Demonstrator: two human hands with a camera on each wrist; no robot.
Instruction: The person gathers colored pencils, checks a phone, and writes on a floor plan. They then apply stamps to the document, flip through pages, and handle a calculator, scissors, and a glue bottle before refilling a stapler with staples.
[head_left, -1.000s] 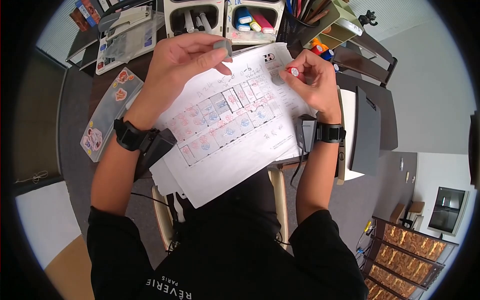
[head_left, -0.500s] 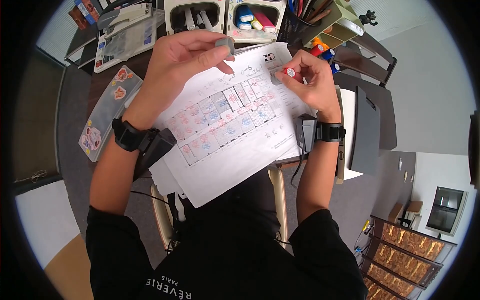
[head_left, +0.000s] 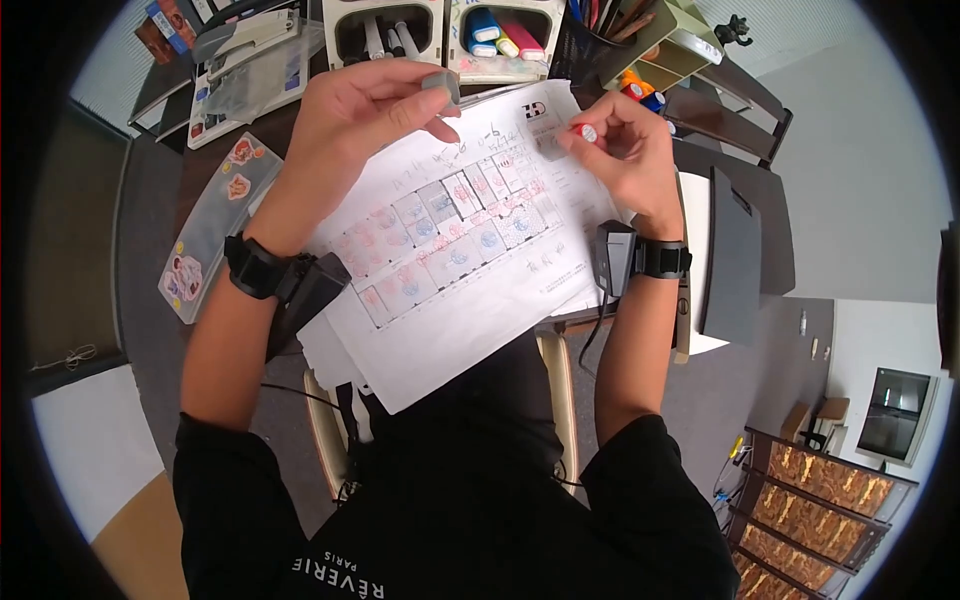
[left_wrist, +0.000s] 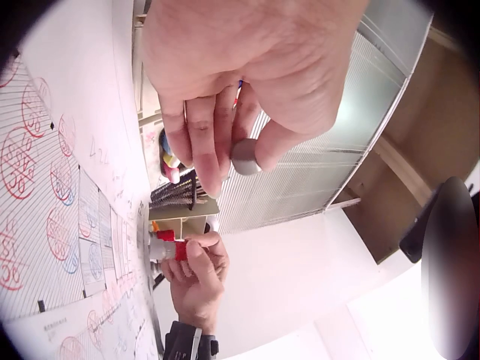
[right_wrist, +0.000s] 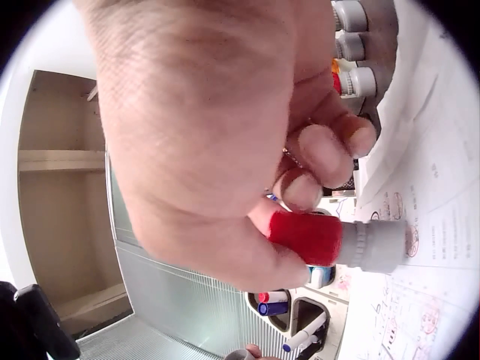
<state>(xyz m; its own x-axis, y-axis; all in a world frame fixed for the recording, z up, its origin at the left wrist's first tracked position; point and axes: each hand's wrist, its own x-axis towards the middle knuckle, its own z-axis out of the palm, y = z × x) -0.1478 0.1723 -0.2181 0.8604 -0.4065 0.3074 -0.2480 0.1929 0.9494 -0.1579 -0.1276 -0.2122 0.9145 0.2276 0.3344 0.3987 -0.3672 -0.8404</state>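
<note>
Left hand [head_left: 360,118] pinches a gray cap [head_left: 441,91] between thumb and finger, grip narrow. Right hand [head_left: 630,155] holds a red stamp [right_wrist: 307,237], thumb and finger closed round its barrel, over the top right part of the printed sheet [head_left: 440,330]. Bare paper between the hands, so some room sideways. Left hand sits close to the marker organizer [head_left: 450,70]; right hand is near the standing bottles [right_wrist: 358,81] and the pencil cup [head_left: 585,52]. Sheet's near edge hangs past the desk edge over the lap. Sticker-covered pouch [head_left: 222,225] lies left of the left forearm.

Head view gives only the stamp's red, white-labelled end; right wrist view adds its ribbed gray end, aimed at the paper, contact can't be told. Left wrist view shows the cap's rounded side; pouch shows only in the head view.
</note>
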